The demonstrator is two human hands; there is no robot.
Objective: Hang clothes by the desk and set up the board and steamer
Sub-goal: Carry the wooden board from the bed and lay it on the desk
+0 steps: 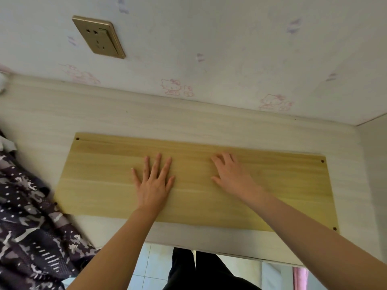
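A yellowish wooden board [100,176] with small dark holes at its corners lies flat on the pale desk [146,120]. My left hand [154,183] rests palm down on the board's middle, fingers spread. A short way to its right, my right hand [232,174] also lies flat on the board, fingers slightly curled and apart. Neither hand holds anything. A dark patterned garment [27,222] hangs or drapes at the desk's left edge, touching the board's near left corner. No steamer is in view.
A gold wall socket [98,36] sits on the cartoon-printed wallpaper above the desk's back left. A white side panel [374,164] closes the desk on the right. The desk's front edge [209,248] is near my body, with tiled floor below.
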